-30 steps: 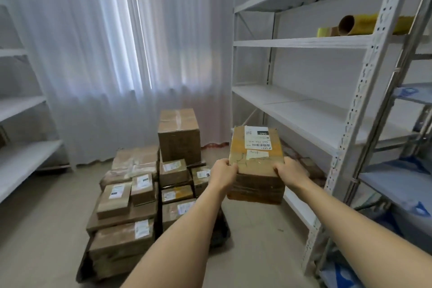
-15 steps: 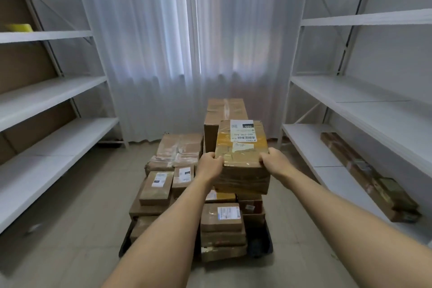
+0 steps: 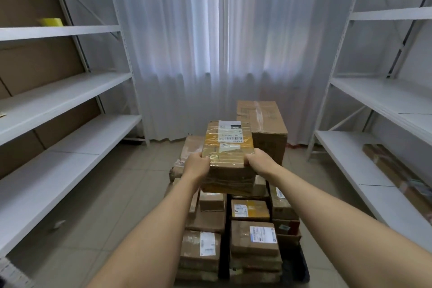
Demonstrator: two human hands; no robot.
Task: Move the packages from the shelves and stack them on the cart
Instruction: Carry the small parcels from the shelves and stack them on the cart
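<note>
Taped cardboard package [image 3: 228, 159] held at centre frame, above the stacked packages [image 3: 253, 236] on the cart [image 3: 304, 269]. Left hand [image 3: 196, 166] gripping its nine o'clock side, right hand [image 3: 261, 162] its three o'clock side; fingers curled round the near top corners. White label uppermost. Larger box [image 3: 264, 124] at one o'clock. Shelving [image 3: 70, 91] at nine and three o'clock.
</note>
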